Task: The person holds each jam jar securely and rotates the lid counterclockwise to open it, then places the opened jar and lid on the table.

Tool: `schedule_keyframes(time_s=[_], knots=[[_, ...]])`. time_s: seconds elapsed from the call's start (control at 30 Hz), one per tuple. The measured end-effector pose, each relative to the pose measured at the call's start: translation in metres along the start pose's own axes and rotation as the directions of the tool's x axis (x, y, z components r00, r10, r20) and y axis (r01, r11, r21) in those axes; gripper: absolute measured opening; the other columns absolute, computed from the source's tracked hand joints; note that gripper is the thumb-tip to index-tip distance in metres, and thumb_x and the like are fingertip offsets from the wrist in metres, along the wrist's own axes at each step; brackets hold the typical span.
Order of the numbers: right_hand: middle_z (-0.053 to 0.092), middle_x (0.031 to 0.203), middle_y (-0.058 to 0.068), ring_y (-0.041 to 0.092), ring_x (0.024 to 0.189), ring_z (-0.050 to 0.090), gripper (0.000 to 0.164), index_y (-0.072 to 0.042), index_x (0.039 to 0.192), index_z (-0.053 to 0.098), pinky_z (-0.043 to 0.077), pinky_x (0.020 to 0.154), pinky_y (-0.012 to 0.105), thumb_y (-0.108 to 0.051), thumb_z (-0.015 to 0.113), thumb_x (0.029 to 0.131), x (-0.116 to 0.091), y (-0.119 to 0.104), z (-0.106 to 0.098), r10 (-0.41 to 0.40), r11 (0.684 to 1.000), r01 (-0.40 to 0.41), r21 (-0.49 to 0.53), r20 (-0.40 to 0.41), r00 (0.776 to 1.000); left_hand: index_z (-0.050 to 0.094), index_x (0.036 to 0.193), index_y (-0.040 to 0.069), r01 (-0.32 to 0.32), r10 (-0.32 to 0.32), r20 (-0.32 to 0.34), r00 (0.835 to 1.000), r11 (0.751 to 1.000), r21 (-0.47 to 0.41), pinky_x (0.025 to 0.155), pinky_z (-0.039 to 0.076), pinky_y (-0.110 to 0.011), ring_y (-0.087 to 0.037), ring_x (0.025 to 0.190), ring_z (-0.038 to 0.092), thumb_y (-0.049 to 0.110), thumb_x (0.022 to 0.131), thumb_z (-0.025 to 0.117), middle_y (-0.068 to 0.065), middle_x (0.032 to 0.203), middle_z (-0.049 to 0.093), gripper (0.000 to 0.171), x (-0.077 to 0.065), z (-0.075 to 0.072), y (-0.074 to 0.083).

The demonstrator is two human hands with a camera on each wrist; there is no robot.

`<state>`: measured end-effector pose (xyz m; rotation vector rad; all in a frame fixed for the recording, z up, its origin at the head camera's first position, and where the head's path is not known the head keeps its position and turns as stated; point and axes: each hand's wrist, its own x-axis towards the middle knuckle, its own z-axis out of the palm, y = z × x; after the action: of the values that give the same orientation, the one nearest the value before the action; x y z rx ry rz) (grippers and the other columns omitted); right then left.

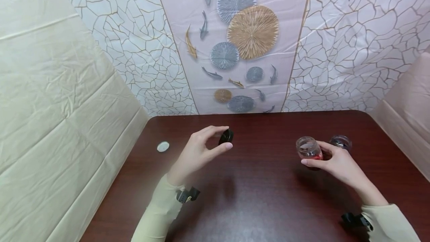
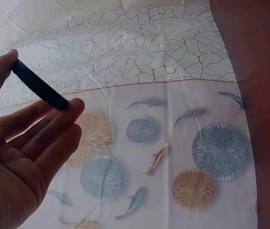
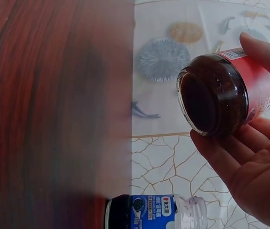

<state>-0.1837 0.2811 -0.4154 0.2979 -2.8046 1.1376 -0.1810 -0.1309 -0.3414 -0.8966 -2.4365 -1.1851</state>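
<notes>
My left hand (image 1: 193, 155) pinches a dark round jar lid (image 1: 226, 136) between thumb and fingers, held on edge above the middle of the table. In the left wrist view the lid (image 2: 40, 86) appears as a thin dark rim, and the lower fingers are loosely bent. To the right, my right hand (image 1: 343, 166) grips a glass jar (image 1: 308, 148) by its side. Its mouth is uncovered. The right wrist view shows this jar's red label (image 3: 256, 83) and dark contents, with the base lifted off the table.
A second glass jar (image 1: 341, 142) with a blue label (image 3: 153, 211) stands behind my right hand, its top uncovered. At the far left of the dark wooden table (image 1: 262, 197) lies a pale round disc (image 1: 163, 146). A patterned cloth (image 1: 235, 85) hangs at the back edge.
</notes>
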Motion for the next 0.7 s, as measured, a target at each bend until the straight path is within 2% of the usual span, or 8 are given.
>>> schedule_keyframes(time_s=[0.4, 0.7], knots=[[0.068, 0.088, 0.001, 0.008, 0.082, 0.059, 0.065, -0.008, 0.132, 0.063, 0.045, 0.07, 0.02, -0.043, 0.084, 0.082, -0.002, 0.009, 0.002, 0.002, 1.0, -0.001, -0.012, 0.046, 0.999, 0.067, 0.132, 0.017, -0.002, 0.002, 0.005, 1.0, 1.0, 0.004, 0.096, 0.049, -0.03, -0.004, 0.106, 0.063, 0.038, 0.091, 0.076, 0.013, 0.11, 0.069, 0.047, 0.001, 0.001, 0.0], [0.072, 0.097, 0.003, 0.014, 0.087, 0.059, 0.069, -0.005, 0.133, 0.063, 0.047, 0.072, 0.023, -0.045, 0.084, 0.08, -0.004, 0.014, 0.003, 0.023, 0.999, -0.02, -0.041, 0.066, 0.998, 0.067, 0.131, 0.019, -0.003, 0.003, 0.012, 1.0, 1.0, 0.002, 0.094, 0.05, -0.029, -0.004, 0.105, 0.063, 0.039, 0.09, 0.077, 0.013, 0.11, 0.069, 0.047, 0.002, 0.004, -0.002]])
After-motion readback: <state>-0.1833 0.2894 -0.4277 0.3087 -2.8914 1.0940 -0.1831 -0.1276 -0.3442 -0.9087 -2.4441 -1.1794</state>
